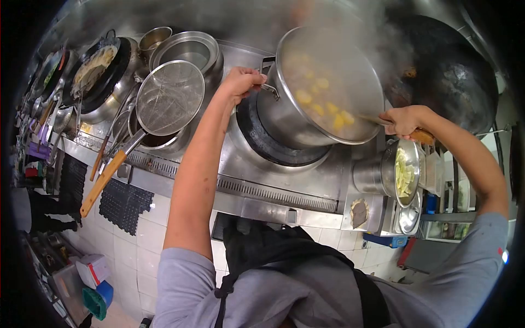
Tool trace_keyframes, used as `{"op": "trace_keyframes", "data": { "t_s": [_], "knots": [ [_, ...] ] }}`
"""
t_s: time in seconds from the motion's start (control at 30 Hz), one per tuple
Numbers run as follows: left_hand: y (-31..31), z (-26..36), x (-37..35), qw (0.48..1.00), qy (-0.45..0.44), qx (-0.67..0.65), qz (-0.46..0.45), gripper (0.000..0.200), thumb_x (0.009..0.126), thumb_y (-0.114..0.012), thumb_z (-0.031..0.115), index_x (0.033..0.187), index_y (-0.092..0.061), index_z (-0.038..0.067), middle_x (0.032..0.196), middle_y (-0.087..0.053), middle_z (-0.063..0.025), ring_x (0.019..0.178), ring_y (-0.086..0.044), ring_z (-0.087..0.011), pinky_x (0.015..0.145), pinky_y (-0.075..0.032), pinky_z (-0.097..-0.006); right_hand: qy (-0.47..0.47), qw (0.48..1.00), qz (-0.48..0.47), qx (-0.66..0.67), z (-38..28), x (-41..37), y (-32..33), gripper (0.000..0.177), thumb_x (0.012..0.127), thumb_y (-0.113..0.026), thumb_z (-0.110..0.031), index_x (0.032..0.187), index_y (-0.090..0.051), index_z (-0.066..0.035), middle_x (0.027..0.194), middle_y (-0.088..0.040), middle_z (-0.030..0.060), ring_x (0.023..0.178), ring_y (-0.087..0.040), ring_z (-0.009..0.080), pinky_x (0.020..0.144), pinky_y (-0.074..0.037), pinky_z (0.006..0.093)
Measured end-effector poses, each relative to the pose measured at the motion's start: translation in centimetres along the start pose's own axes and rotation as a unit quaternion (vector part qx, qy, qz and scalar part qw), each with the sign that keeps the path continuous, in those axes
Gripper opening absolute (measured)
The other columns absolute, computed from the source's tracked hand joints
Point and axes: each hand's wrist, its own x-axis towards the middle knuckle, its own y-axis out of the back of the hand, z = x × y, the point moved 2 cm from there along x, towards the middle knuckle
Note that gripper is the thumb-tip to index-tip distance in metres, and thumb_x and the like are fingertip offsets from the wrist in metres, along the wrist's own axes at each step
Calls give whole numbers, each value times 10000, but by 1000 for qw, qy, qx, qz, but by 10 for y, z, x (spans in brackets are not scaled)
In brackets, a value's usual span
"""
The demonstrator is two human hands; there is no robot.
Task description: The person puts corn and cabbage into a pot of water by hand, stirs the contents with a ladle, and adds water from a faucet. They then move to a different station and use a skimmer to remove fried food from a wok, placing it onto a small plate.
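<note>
My left hand (pixel 244 86) is closed around the metal side handle (pixel 270 91) of a large steel stockpot (pixel 298 123). The pot stands over a round burner (pixel 254 136), its mouth leaning to the right in this view. Yellow chunks of food (pixel 331 109) float inside, partly veiled by steam. My right hand (pixel 403 121) grips a wooden-handled utensil (pixel 424 136) at the pot's right rim. The utensil's shaft reaches over the rim towards the yellow chunks; its working end is hidden in the pot.
A large blackened wok (pixel 448 76) sits behind my right forearm. Below my right hand is a steel bowl of pale green cut vegetables (pixel 404 172). To the left, a wire-mesh strainer (pixel 170 98) lies across pots, its wooden handle jutting past the counter edge. Farther left stands another wok (pixel 101 65).
</note>
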Motion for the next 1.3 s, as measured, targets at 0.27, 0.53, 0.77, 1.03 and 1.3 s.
{"op": "trace_keyframes", "data": {
  "t_s": [0.27, 0.53, 0.77, 1.03, 1.3],
  "knots": [
    [-2, 3, -1, 1000, -15, 3, -12, 153, 774, -797, 170, 741, -666, 98, 692, -657, 2, 598, -611, -89, 466, -303, -231, 19, 960, -152, 235, -2, 16, -7, 665, 942, -565, -72, 1523, -242, -54, 644, -470, 14, 467, -454, 90, 421, -435, 267],
    [1, 3, 0, 1000, 2, 1, -26, 120, 837, -771, 170, 850, -707, 70, 786, -680, -2, 684, -600, -90, 586, -394, -231, 95, 912, -169, 361, -42, -4, -33, 479, 932, -563, -45, 1383, -405, -76, 642, -448, -30, 456, -433, 35, 387, -377, 215],
    [-4, 9, -9, 999, 9, -37, -15, 100, 833, -766, 126, 842, -704, 48, 795, -691, -22, 679, -612, -102, 566, -415, -222, 170, 827, -187, 502, -49, 13, -55, 484, 947, -547, -77, 1411, -411, -107, 660, -438, -34, 458, -396, 18, 381, -337, 192],
    [3, 6, -5, 998, 19, -24, -49, 160, 882, -757, 185, 939, -712, 42, 840, -693, -17, 722, -606, -100, 649, -467, -235, 217, 726, -177, 628, -44, 8, -76, 653, 953, -525, -58, 1541, -282, -207, 687, -454, 0, 457, -390, 31, 372, -315, 188],
    [1, 13, -8, 999, 30, -9, -34, 125, 866, -753, 139, 920, -717, 32, 840, -698, -24, 674, -593, -109, 608, -429, -245, 252, 763, -112, 584, -57, 12, -79, 720, 935, -534, -68, 1564, -195, -161, 676, -458, -2, 495, -432, 61, 405, -364, 236]
  ]
}}
